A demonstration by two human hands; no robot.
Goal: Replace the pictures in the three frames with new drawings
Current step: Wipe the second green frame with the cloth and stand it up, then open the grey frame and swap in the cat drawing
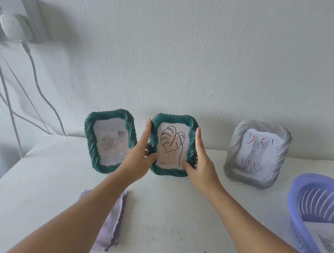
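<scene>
Middle green frame [172, 145] held upright between both hands at the back of a white tabletop [172, 211], close to a pale textured wall [191, 55]. Left hand [140, 158] clasping its left edge, fingers up along the side, thumb on the lower front border. Right hand [200, 162] clasping the right edge the same way, thumb tip on the lower corner of the glass. Inside, a line drawing of a leaf [171, 145] on pinkish paper.

Three frames counted: two green, one silver. Second green frame [107, 140] just beyond the left hand, touching or nearly touching its back, with a pale rose picture [110, 142]. Silver frame [258, 154] well off to the right of the right hand, leaning toward the wall, with a cat picture [256, 154] marked in red.

One purple cloth [112, 218] flat under the left forearm. One lilac plastic basket [304, 198] at the far right edge, past the right forearm, with paper sheets [324, 240] inside; number of sheets unclear. One wall socket [28, 19] up left with a white plug [14, 25] and cables [38, 85] hanging down.
</scene>
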